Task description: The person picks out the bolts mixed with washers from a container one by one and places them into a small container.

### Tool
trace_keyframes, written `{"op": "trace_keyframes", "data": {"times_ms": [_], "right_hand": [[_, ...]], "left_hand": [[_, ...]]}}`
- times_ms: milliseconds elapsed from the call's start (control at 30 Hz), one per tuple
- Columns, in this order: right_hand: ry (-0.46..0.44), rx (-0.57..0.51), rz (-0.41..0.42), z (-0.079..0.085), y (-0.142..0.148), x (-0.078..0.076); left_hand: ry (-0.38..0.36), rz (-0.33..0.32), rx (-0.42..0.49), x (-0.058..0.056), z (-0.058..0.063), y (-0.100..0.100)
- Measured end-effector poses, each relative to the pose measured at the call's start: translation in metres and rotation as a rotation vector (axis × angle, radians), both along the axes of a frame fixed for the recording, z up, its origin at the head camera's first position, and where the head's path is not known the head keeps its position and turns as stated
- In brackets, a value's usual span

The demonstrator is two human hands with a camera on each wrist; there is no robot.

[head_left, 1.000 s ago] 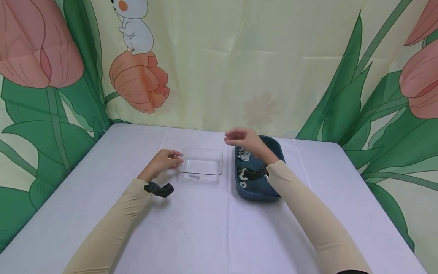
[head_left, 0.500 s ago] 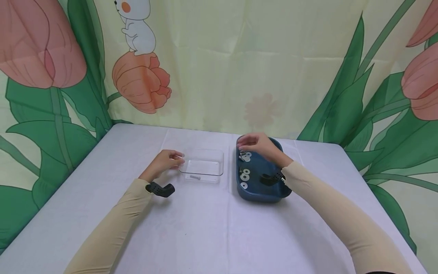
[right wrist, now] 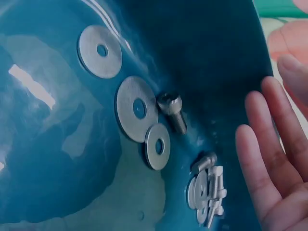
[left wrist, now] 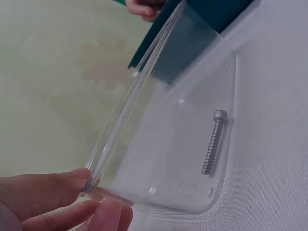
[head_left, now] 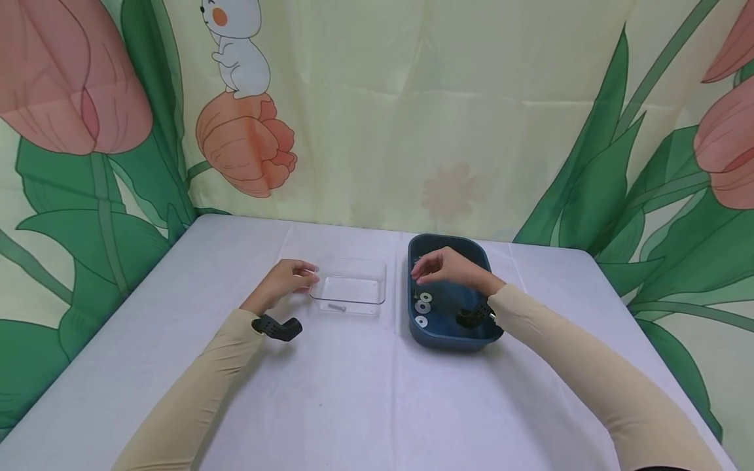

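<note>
My left hand pinches the left rim of a clear plastic box, its thumb up at the lip and fingers below. A socket-head bolt lies on the box floor. Over the left side of a dark blue tray is my right hand, its fingers loosely bent with nothing visible held. Inside that tray, in the right wrist view, flat washers lie by a short bolt. Nearer the fingers sits a cluster of bolts and washers along the tray wall.
A white cloth covers the table. The tray stands right of the clear box, with a narrow strip of cloth between them. Behind the table hangs a flowered curtain.
My right hand has come from above the tray's far left edge, moving right, then lower and nearer over the tray's inside. The left hand stays at the box rim.
</note>
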State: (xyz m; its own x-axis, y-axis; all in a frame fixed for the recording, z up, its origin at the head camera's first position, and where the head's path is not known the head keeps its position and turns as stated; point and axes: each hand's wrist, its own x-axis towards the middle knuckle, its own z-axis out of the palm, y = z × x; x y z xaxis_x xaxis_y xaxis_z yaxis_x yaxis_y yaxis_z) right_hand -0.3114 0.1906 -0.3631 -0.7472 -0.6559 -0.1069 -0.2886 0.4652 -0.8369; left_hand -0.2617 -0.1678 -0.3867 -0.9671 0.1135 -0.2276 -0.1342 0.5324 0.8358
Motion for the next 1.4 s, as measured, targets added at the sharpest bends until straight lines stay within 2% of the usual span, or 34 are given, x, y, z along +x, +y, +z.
{"op": "trace_keyframes", "data": {"times_ms": [267,533,1067,1200,1400], "right_hand": [[-0.002,0.030,0.032,-0.009,0.002,-0.007],[-0.025,0.029,0.014,-0.021,0.005,-0.009],[-0.043,0.093,-0.044,-0.020,0.006,-0.009],[-0.100,0.104,-0.083,-0.016,0.010,-0.006],[-0.273,0.080,-0.151,-0.012,0.014,-0.006]], "left_hand": [[-0.008,0.007,-0.013,0.000,-0.001,0.001],[-0.011,0.013,-0.004,-0.001,-0.003,0.001],[-0.013,0.020,0.012,-0.002,-0.003,0.003],[-0.006,0.019,0.008,-0.002,-0.004,0.002],[0.006,0.011,0.005,-0.002,-0.005,0.001]]}}
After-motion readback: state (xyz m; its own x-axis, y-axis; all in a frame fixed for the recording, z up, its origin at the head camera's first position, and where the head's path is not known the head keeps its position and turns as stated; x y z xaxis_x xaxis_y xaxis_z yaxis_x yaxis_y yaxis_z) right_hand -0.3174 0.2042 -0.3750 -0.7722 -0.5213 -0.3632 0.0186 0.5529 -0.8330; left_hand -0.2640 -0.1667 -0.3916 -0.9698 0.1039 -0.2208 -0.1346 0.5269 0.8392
